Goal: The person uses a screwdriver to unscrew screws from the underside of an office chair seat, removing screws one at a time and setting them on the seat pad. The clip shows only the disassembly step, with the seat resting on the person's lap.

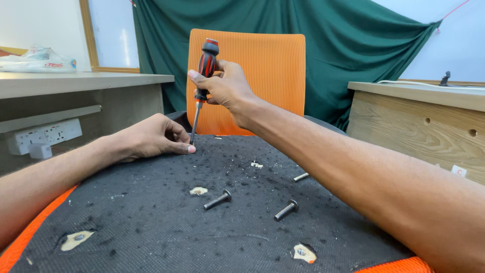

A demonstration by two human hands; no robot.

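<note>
Green curtain backdrop (313, 50), wooden desks on both sides; black fabric underside of an upturned orange chair (151, 217) as work surface. Red-and-black-handled screwdriver (204, 76) is held upright, its tip set on the fabric near the far edge. Right hand (227, 88) is raised, forearm extended, fingers closed round the handle. Left hand (151, 137) is rested on the fabric, fingertips pinched at the tip. Two loose black bolts (218, 200) are laid nearer the wearer.

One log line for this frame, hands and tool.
right hand: grips screwdriver upright | left hand: at tip, on black panel | loose bolts: on panel
</note>
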